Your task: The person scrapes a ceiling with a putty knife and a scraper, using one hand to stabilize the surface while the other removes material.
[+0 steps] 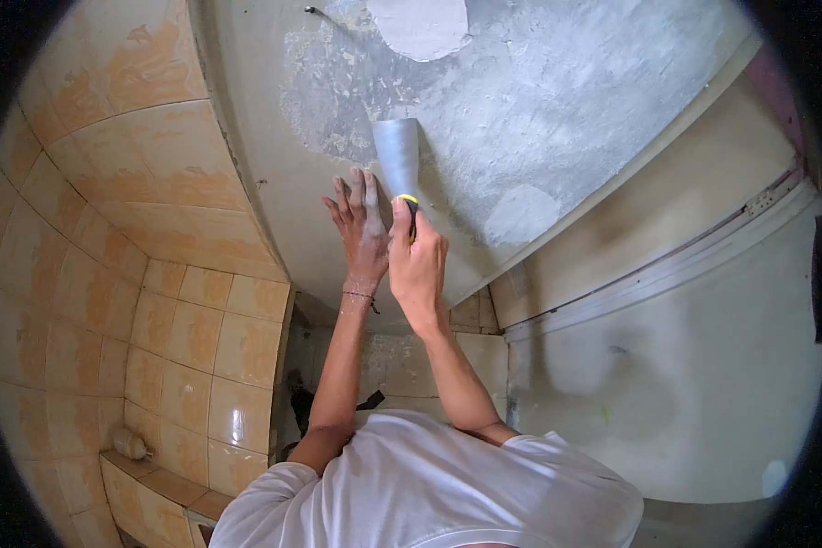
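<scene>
My right hand (418,260) is closed round the black and yellow handle of a putty knife (398,151). The wide metal blade points up, its edge against or close to the patchy grey and white wall (539,100); I cannot tell if it touches. Just left of it, my left hand (361,228) lies flat with its fingers spread on the wall, below a rough, flaking patch (338,110). White dust covers part of that hand, and a thin dark cord circles its wrist.
Tan patterned tiles (178,320) cover the walls at the left, with a rounded object (131,444) on a tiled ledge. A pale door (667,384) stands at the right. From the wall's upper part sticks a small metal nail or hook (311,10).
</scene>
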`<move>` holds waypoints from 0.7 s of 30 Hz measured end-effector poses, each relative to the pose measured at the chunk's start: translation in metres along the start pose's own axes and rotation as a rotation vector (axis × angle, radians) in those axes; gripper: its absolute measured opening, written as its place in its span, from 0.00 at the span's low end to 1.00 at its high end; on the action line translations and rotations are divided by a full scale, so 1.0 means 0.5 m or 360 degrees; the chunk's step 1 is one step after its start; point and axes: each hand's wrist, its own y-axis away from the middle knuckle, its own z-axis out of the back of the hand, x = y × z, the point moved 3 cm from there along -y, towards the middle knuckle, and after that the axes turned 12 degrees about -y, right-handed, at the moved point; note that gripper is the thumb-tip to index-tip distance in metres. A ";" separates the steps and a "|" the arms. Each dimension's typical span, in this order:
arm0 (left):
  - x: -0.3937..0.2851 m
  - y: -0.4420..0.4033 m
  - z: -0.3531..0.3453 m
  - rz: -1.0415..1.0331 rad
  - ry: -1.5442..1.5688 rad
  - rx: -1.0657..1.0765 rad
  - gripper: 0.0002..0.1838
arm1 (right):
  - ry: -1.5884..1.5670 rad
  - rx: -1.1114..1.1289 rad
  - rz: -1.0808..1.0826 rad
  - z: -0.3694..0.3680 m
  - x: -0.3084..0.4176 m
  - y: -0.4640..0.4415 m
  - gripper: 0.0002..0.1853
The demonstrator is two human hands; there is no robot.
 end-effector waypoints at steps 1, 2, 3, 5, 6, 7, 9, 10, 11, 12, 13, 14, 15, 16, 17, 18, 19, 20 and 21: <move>0.003 0.000 -0.003 -0.0002 -0.0001 -0.0011 0.42 | -0.0012 0.0003 0.0003 -0.004 -0.004 -0.004 0.25; 0.007 0.003 -0.007 0.0008 -0.0007 -0.0010 0.42 | -0.0023 0.0004 -0.0004 -0.006 -0.007 -0.006 0.26; 0.008 0.004 -0.011 -0.0008 -0.0061 0.0006 0.42 | -0.0059 -0.0018 0.0052 -0.012 0.019 -0.011 0.26; 0.013 0.005 -0.015 -0.0029 -0.0120 0.0011 0.42 | -0.0076 0.0007 0.0027 -0.015 0.022 -0.008 0.26; 0.010 0.007 -0.009 -0.0039 -0.0091 0.0035 0.42 | -0.0089 0.0028 0.0001 -0.016 0.023 -0.006 0.25; 0.008 0.006 -0.007 -0.0046 -0.0063 0.0053 0.41 | -0.0092 0.0033 0.0010 -0.015 0.007 0.002 0.25; 0.006 -0.005 -0.002 -0.0029 -0.0053 0.0016 0.41 | -0.0055 -0.0032 0.0049 -0.013 -0.017 0.013 0.25; 0.004 -0.006 0.004 -0.0021 -0.0032 0.0004 0.41 | -0.0055 -0.0017 0.0051 -0.015 -0.012 0.008 0.25; 0.003 -0.002 0.011 -0.0046 0.0063 0.0024 0.40 | -0.0025 0.0027 0.0021 -0.016 -0.006 0.004 0.25; 0.003 0.001 0.009 -0.0049 0.0061 0.0033 0.40 | 0.0001 0.0064 -0.0005 -0.018 0.014 -0.006 0.25; 0.002 0.002 0.005 -0.0063 -0.0057 0.0030 0.39 | -0.0062 0.0049 0.0078 -0.022 0.031 -0.014 0.25; 0.002 0.002 0.002 -0.0079 -0.0172 0.0023 0.38 | -0.0064 0.0041 0.0070 -0.022 0.028 -0.012 0.25; 0.005 0.006 -0.004 -0.0085 -0.0168 0.0029 0.38 | -0.0062 0.0042 0.0075 -0.021 0.024 -0.010 0.26; 0.009 0.008 -0.007 -0.0101 -0.0059 -0.0015 0.34 | -0.0060 0.0047 0.0085 -0.021 0.020 -0.009 0.27; 0.015 0.010 -0.010 -0.0113 0.0046 -0.0064 0.30 | -0.0062 0.0050 0.0088 -0.021 0.010 -0.004 0.27; 0.015 0.009 -0.007 -0.0110 0.0039 -0.0067 0.30 | 0.0025 0.0136 0.0064 -0.022 0.002 0.004 0.26; 0.016 0.012 -0.005 -0.0037 0.0162 -0.0064 0.28 | 0.0114 0.0222 0.0038 -0.023 -0.005 0.010 0.25; 0.015 0.016 -0.002 0.0037 0.0289 -0.0055 0.26 | 0.0116 0.0225 0.0032 -0.023 -0.010 0.007 0.25; 0.012 0.018 0.001 0.0039 0.0292 -0.0048 0.26 | 0.0160 0.0248 0.0029 -0.025 -0.001 -0.002 0.24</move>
